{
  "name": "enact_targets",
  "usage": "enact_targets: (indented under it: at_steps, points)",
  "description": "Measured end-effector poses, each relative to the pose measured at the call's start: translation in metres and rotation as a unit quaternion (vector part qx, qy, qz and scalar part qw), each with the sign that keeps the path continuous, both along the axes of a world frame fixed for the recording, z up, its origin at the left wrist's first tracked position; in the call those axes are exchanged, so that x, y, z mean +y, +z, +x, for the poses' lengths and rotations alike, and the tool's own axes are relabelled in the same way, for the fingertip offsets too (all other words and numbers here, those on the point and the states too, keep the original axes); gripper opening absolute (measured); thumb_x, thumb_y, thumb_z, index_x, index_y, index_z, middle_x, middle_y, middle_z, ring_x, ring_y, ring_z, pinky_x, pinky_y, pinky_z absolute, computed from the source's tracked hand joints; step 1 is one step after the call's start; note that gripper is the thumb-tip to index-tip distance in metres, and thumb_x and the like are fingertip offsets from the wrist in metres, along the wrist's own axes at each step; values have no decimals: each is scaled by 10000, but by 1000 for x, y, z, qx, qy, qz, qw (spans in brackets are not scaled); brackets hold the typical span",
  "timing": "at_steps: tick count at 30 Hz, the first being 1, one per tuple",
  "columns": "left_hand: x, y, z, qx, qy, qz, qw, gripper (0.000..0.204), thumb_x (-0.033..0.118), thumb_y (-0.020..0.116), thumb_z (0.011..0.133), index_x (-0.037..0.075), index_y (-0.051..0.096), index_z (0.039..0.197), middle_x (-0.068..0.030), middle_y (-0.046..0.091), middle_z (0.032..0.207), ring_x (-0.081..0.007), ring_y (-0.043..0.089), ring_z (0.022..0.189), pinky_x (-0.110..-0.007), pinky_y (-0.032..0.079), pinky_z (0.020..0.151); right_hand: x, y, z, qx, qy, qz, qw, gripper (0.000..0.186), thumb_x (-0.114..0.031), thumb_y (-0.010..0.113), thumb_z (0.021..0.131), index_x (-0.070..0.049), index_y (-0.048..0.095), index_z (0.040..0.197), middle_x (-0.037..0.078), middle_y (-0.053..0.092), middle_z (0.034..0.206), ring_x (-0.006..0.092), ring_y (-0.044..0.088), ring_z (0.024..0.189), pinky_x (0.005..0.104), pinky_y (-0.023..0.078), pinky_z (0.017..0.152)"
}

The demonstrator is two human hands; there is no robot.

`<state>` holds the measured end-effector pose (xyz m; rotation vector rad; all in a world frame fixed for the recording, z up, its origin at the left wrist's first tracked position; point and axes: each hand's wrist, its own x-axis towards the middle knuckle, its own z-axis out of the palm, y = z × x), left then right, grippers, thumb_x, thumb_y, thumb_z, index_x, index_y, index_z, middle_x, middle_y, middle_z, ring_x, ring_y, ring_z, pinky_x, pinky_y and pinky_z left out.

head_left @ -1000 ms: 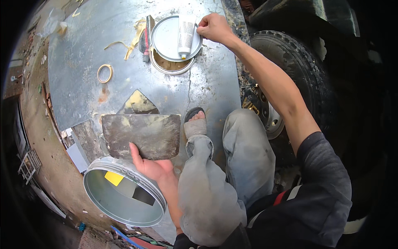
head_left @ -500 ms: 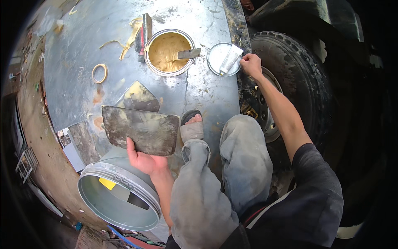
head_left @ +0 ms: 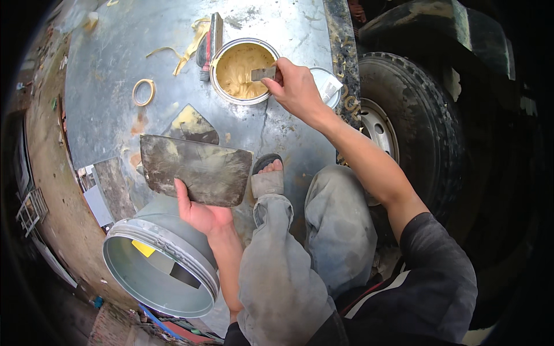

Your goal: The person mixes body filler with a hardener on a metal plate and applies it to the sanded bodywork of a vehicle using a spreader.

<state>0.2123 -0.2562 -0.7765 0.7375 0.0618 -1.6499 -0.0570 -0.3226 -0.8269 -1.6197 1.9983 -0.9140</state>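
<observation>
Pinching a scraper [head_left: 263,74], the right hand [head_left: 297,89] is over an uncovered tin [head_left: 239,102] of tan paste [head_left: 234,69] — lid [head_left: 319,75] already off, lying nearby. The left hand [head_left: 205,217] grips a stained board [head_left: 196,172], no fresh paste evident.

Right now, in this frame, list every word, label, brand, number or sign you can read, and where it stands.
No text can be quoted.
White tube on the lid: print, too small and blurred.
Dark strip beside the tyre: yellowish marks, possibly lettering, unclear.
Dark plate in the left hand, metal blade in the right hand: no lettering shows.
</observation>
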Motion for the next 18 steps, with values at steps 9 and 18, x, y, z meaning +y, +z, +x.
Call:
enact_targets:
  at_steps: [9,18]
  points:
    - [-9,13,-3,-62,29,35,997,435,269,471,1024,-3,467,1363,-138,513,1396,-307,501,1270,-495,382,1089,-39,0,13,-25,82,-123,989,158,-95,551,917,-14,630,1027,200,664,749,366,663,707,439,521,652]
    - [-12,3,0,-95,43,39,994,439,310,448,1021,32,471,1360,-119,529,1367,-297,529,1229,-472,418,1050,-37,-9,-10,-238,-103,19,966,194,-94,532,966,9,660,1069,74,675,774,125,683,645,246,548,587]
